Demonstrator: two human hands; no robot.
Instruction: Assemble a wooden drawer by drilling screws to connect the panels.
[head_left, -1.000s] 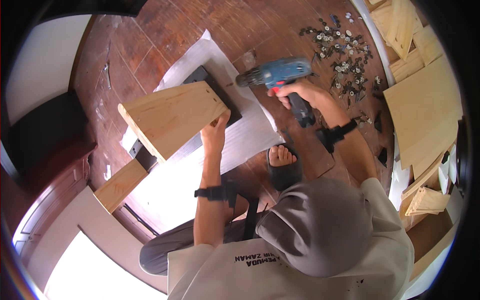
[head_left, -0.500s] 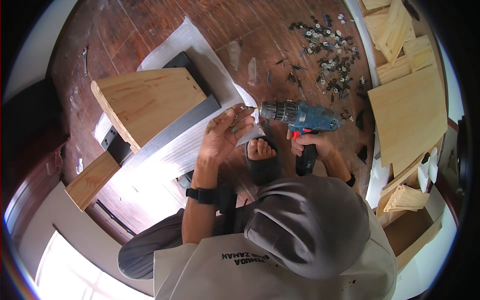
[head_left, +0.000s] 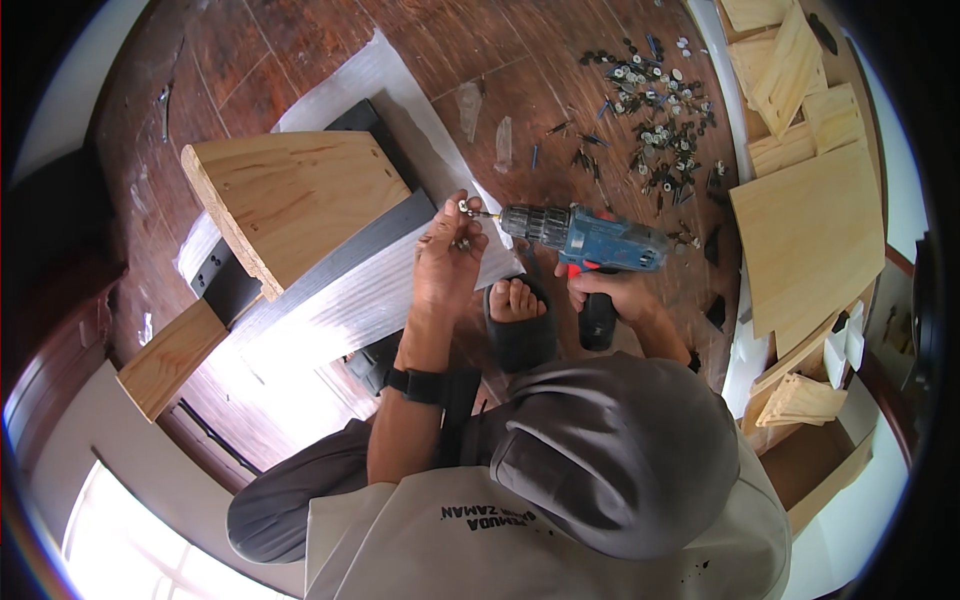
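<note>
My right hand [head_left: 612, 292] is wrapped round the handle of a blue cordless drill [head_left: 615, 240], its black chuck facing left. From the chuck a thin bit [head_left: 488, 214] reaches to my left hand [head_left: 447, 262]. Between thumb and fingers the left hand pinches a small silvery screw fitting [head_left: 464, 207] at the bit's tip; its exact kind is too small to tell. More small metal pieces [head_left: 462, 243] show against that palm. Just left of the hand is a partly assembled wooden piece, with a pale pine panel [head_left: 300, 200] joined to a dark grey board [head_left: 345, 245].
White foam sheeting [head_left: 385, 75] lies under the wooden piece. Loose screws, caps and fittings [head_left: 665, 130] are scattered on the wood floor at upper right. Pine boards [head_left: 815, 235] are stacked along the right. A wrench [head_left: 164, 112] lies at far left. My sandalled foot [head_left: 518, 320] is below the drill.
The drill has shifted left toward my left hand. My left fingers have risen and closed on the small fitting, now at the bit's tip.
</note>
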